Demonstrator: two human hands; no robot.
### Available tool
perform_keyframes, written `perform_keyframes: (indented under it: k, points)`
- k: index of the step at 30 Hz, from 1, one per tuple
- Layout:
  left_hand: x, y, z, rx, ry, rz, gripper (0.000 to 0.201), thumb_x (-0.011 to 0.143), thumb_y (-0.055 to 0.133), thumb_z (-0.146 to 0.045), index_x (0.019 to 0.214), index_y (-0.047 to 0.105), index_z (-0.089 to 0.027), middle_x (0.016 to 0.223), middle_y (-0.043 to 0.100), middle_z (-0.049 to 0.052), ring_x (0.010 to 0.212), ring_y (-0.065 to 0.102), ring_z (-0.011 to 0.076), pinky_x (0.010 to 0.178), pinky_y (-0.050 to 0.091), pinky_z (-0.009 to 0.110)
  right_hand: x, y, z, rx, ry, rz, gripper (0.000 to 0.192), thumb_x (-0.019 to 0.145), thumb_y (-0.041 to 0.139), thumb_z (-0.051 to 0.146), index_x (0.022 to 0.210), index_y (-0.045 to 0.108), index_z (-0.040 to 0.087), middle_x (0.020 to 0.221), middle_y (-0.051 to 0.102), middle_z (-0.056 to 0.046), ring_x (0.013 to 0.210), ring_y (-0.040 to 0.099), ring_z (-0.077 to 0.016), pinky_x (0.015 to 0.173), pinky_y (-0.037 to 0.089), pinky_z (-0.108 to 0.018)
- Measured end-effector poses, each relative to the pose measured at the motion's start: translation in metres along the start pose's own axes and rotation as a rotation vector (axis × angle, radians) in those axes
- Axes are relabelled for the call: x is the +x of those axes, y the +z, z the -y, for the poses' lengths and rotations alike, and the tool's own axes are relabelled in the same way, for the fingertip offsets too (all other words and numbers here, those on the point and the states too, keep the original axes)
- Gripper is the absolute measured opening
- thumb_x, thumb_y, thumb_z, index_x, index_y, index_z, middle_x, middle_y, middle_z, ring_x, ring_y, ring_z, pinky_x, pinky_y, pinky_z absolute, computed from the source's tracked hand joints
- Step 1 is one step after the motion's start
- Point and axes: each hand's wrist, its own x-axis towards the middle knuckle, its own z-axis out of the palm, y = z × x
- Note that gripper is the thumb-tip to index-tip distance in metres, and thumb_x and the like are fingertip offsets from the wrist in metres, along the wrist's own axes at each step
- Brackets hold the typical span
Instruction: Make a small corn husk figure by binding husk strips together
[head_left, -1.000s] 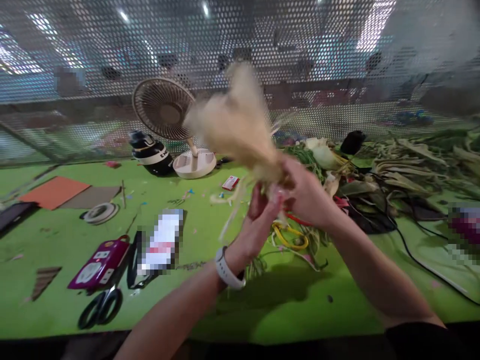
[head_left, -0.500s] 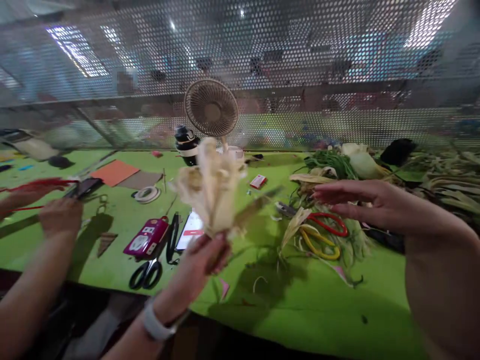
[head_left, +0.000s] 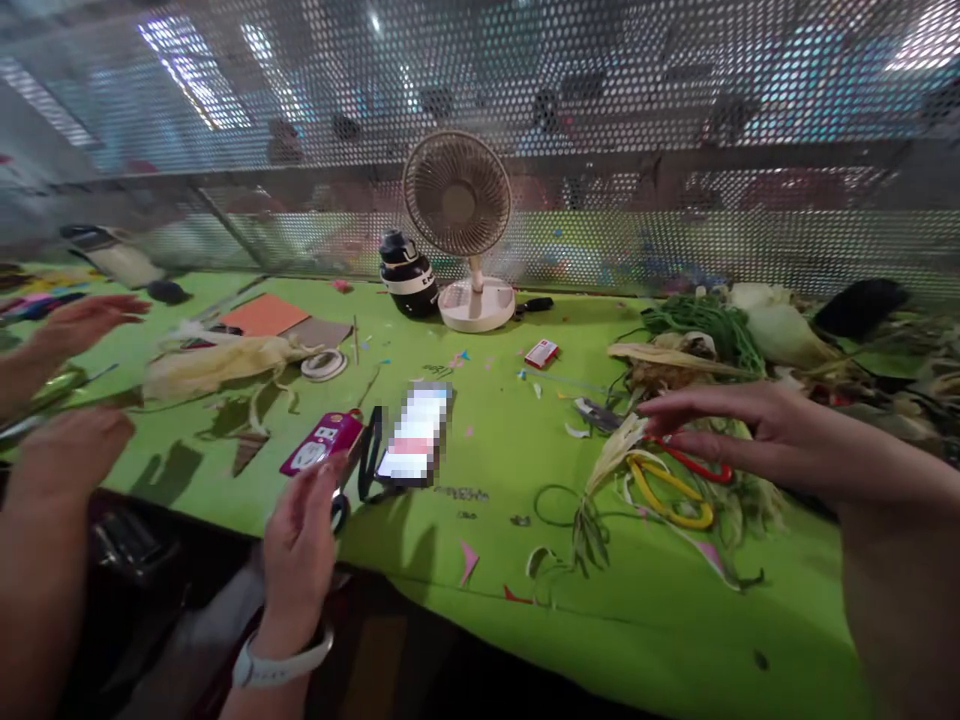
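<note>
My left hand (head_left: 301,525), with a white watch band on the wrist, is empty and hovers by the table's front edge, fingers loosely stretched. Just beyond it lies a purple pouch (head_left: 319,443); it partly covers the black-handled scissors (head_left: 340,512). A phone (head_left: 416,435) with a lit screen is to its right. Pale corn husk (head_left: 217,368) rests farther left on the table. My right hand (head_left: 750,430) is open, thumb apart from the fingers, above red-handled pliers (head_left: 697,462), a yellow-handled tool (head_left: 670,495) and a strip of dried husk (head_left: 611,458).
A co-worker's hands (head_left: 71,450) are at the left. A fan (head_left: 459,195) and a black bottle (head_left: 407,275) stand before a perforated metal screen (head_left: 600,215). A tape roll (head_left: 324,364), orange sheet (head_left: 265,314), small red-and-white box (head_left: 541,353) and green husk bundle (head_left: 690,325) lie about.
My left hand has let go of the pale husk, which now lies on the left of the table, and has drawn back left. My right hand stays over the tools. The view has shifted left.
</note>
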Motion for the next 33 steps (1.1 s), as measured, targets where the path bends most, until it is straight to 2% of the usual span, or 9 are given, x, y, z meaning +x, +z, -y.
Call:
perform_keyframes:
  k: [3,5,7,9,11,15,19,27,33]
  points:
    - [-0.008,-0.026,0.017,0.151,-0.039,-0.14,0.043,0.083,0.048,-0.051,0.106,0.058,-0.016,0.107,0.066,0.01,0.101,0.061,0.0255,0.092,0.048,0.04,0.001,-0.001,0.0,0.007,0.005,0.004,0.033,0.084,0.059,0.039,0.116,0.065,0.031,0.103,0.072,-0.003,0.088,0.069,-0.0228,0.074,0.058,-0.034]
    - [-0.008,-0.037,0.024,0.305,0.012,-0.087,0.039,0.081,0.048,-0.051,0.098,0.059,-0.017,0.103,0.066,0.01,0.1,0.061,0.0282,0.091,0.047,0.044,0.001,-0.001,0.001,0.013,-0.003,0.001,0.033,0.084,0.059,0.039,0.116,0.065,0.032,0.102,0.072,-0.003,0.088,0.069,-0.0227,0.074,0.058,-0.034]
    - [-0.01,-0.041,0.023,0.438,0.058,-0.019,0.039,0.078,0.053,-0.053,0.092,0.06,-0.018,0.103,0.064,0.011,0.102,0.059,0.0318,0.091,0.046,0.048,0.003,0.001,0.001,0.018,-0.013,-0.007,0.034,0.085,0.059,0.039,0.117,0.065,0.03,0.102,0.072,-0.003,0.089,0.068,-0.0223,0.075,0.058,-0.034]
    - [-0.015,-0.035,0.013,0.451,0.211,-0.104,0.044,0.077,0.056,-0.053,0.103,0.058,-0.017,0.118,0.059,0.013,0.114,0.053,0.033,0.097,0.042,0.048,0.003,0.003,0.002,0.024,-0.009,-0.01,0.034,0.085,0.059,0.038,0.117,0.065,0.028,0.102,0.071,-0.003,0.09,0.068,-0.0219,0.076,0.057,-0.033]
    - [-0.022,-0.021,-0.004,0.358,0.296,-0.128,0.044,0.078,0.057,-0.05,0.108,0.058,-0.018,0.112,0.062,0.011,0.106,0.058,0.0283,0.095,0.045,0.042,0.003,0.004,0.003,0.036,0.007,0.007,0.034,0.085,0.059,0.037,0.117,0.065,0.027,0.103,0.071,-0.004,0.091,0.068,-0.0212,0.077,0.056,-0.032]
    - [-0.031,0.024,-0.04,0.248,0.267,0.479,0.029,0.083,0.054,-0.043,0.095,0.063,-0.019,0.09,0.07,0.005,0.08,0.066,0.0192,0.068,0.053,0.028,0.002,0.006,0.001,0.022,0.02,0.095,0.037,0.086,0.055,0.037,0.121,0.061,0.027,0.106,0.07,-0.004,0.095,0.066,-0.0205,0.081,0.053,-0.032]
    - [-0.036,0.074,-0.076,0.128,0.387,0.714,0.024,0.086,0.05,-0.038,0.09,0.064,-0.019,0.087,0.071,0.004,0.079,0.066,0.0156,0.071,0.051,0.027,0.003,0.007,-0.007,-0.091,0.013,0.144,0.038,0.089,0.05,0.041,0.121,0.061,0.025,0.108,0.068,-0.007,0.096,0.064,-0.0214,0.081,0.05,-0.032]
    - [-0.07,0.163,-0.113,0.437,0.724,0.991,0.024,0.08,0.057,-0.041,0.077,0.058,-0.017,0.077,0.063,0.008,0.07,0.058,0.02,0.058,0.04,0.029,0.012,0.015,-0.028,-0.192,0.054,0.09,0.032,0.087,0.052,0.044,0.105,0.068,0.022,0.095,0.07,-0.006,0.086,0.064,-0.022,0.077,0.046,-0.032]
    - [-0.046,0.164,-0.109,0.331,0.66,0.922,0.014,0.087,0.044,-0.026,0.078,0.052,-0.018,0.07,0.061,0.002,0.058,0.053,0.0138,0.054,0.033,0.025,0.006,0.002,-0.031,-0.232,0.116,0.04,0.038,0.087,0.05,0.048,0.112,0.065,0.024,0.089,0.07,-0.004,0.076,0.062,-0.019,0.069,0.045,-0.03]
